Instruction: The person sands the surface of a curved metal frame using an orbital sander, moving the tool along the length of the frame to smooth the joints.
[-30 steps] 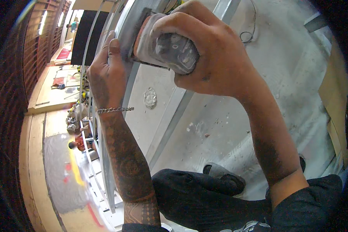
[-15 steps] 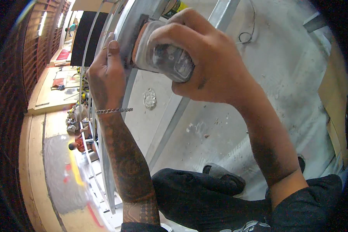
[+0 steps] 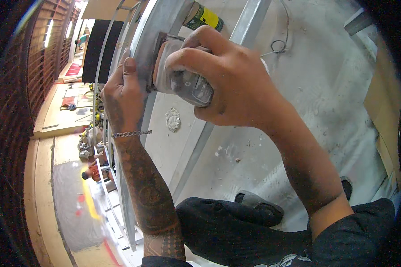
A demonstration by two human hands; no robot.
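Observation:
A dusty palm sander (image 3: 191,87) with an orange-brown pad edge is in my right hand (image 3: 238,86), whose fingers wrap over its body. Its pad lies flat against the face of a grey metal beam (image 3: 160,18) that runs up toward the top. My left hand (image 3: 124,91) grips the same beam just left of the sander, thumb up along the near face and the other fingers mostly hidden behind the edge. A chain bracelet (image 3: 131,133) circles my left wrist.
A second grey metal bar (image 3: 194,144) slants across below the beam. Beyond the sander lies a dark can with a yellow band (image 3: 205,18). A thin cable (image 3: 278,46) loops on the dusty floor. Far left, a person in red (image 3: 93,172) sits by more metal frames.
The sander and my right hand have shifted slightly down and left along the beam. More of the can shows now. My left hand keeps its grip.

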